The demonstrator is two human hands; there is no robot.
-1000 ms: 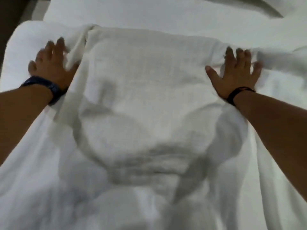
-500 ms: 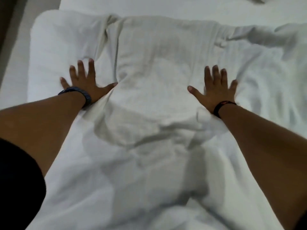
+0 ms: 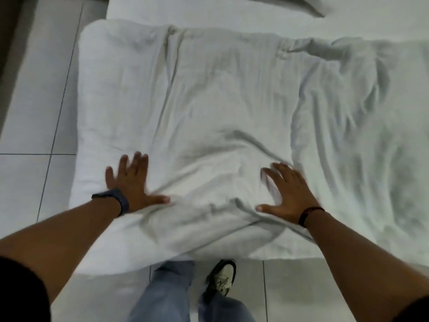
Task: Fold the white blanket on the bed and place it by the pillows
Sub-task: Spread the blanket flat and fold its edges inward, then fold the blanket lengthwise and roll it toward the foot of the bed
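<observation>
My left hand (image 3: 131,182) lies flat, fingers spread, on the white blanket (image 3: 227,108) near the bed's (image 3: 209,10) left edge. The blanket's wrinkled fold lies between my 2 hands. My right hand (image 3: 289,194) presses flat too, fingers spread.

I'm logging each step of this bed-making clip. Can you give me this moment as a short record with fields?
blanket: white blanket spread on the bed, wrinkled, bunched at the near edge
left hand: left hand flat, fingers spread, pressing the blanket
right hand: right hand flat, pressing the blanket
pillow: pillow at the far top, apart from the blanket
floor: tiled floor left of the bed
fold state: not yet a compact fold
</observation>
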